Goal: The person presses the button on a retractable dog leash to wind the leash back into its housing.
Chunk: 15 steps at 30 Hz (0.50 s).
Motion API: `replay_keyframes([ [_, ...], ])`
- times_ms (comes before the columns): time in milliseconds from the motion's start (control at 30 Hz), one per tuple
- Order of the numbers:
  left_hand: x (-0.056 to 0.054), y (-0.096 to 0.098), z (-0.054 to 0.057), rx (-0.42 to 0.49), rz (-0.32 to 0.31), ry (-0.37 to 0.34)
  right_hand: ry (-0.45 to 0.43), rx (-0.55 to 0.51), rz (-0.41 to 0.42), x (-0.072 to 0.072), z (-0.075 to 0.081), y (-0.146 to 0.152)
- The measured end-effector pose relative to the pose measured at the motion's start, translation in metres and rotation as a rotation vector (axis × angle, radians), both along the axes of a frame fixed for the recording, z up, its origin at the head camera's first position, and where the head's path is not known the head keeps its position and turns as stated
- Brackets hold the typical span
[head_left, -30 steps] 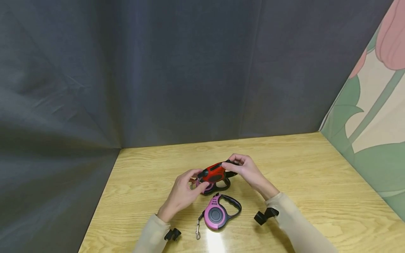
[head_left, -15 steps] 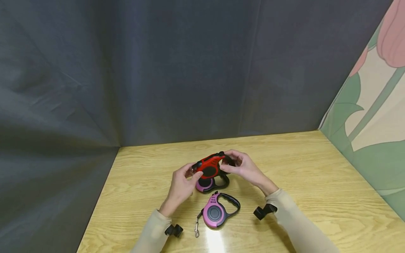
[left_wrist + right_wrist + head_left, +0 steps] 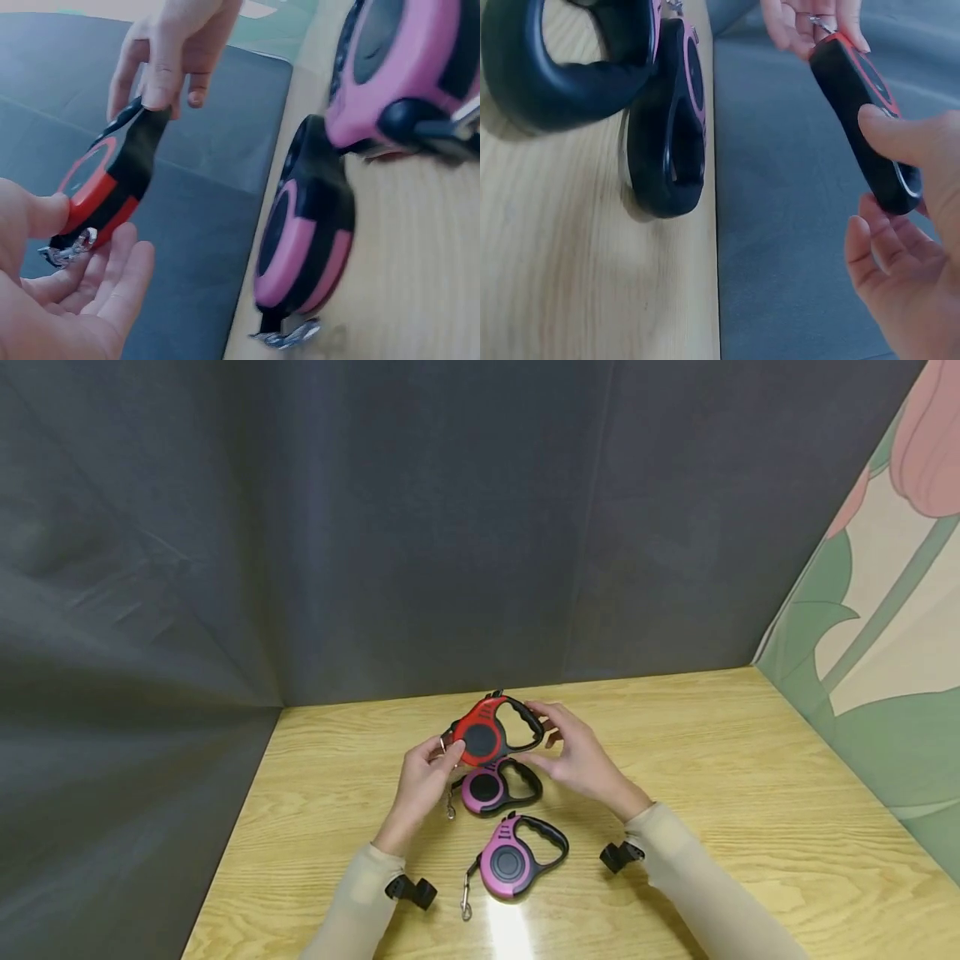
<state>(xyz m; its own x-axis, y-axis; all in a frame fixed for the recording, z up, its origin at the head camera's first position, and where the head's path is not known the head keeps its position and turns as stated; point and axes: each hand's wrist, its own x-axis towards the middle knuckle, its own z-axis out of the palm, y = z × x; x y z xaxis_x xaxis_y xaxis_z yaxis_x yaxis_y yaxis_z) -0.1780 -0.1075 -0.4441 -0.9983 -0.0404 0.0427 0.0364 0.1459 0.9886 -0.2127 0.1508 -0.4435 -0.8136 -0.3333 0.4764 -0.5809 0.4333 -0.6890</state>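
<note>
A red and black retractable dog leash (image 3: 477,739) is raised above the table, tilted with its handle to the right. My left hand (image 3: 422,777) pinches its round case near the metal clip, thumb on the face and fingers behind. My right hand (image 3: 577,760) is at the black handle, its fingers spread loosely round the end without closing on it; the right wrist view shows the thumb (image 3: 892,135) over the handle. Below it lies a pink and black leash (image 3: 483,787), and nearer the front lies another pink leash (image 3: 507,864) with its clip to the left.
The wooden table (image 3: 675,760) runs back to a dark grey curtain (image 3: 450,527). At the right stands a panel with a flower print (image 3: 885,693). Black camera mounts (image 3: 621,857) sit on both wrists.
The red leash has risen and moved slightly left, turning its face toward the head camera. My right hand has loosened at the handle. The pink leash behind it is more exposed.
</note>
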Motion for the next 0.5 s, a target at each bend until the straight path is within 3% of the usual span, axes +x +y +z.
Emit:
replay_keyframes([
  [100, -0.006, 0.001, 0.003, 0.042, 0.013, 0.015, 0.006, 0.021, -0.004, -0.004, 0.003, 0.000],
  [233, -0.019, -0.001, 0.005, 0.053, -0.016, 0.077, -0.102, -0.004, 0.006, -0.017, 0.006, 0.001],
  [400, -0.039, -0.011, 0.003, -0.063, -0.106, 0.073, -0.284, -0.028, 0.024, -0.042, 0.009, 0.001],
  [500, -0.047, -0.017, 0.002, -0.171, -0.125, 0.041, -0.361, 0.014, 0.016, -0.053, 0.008, 0.000],
])
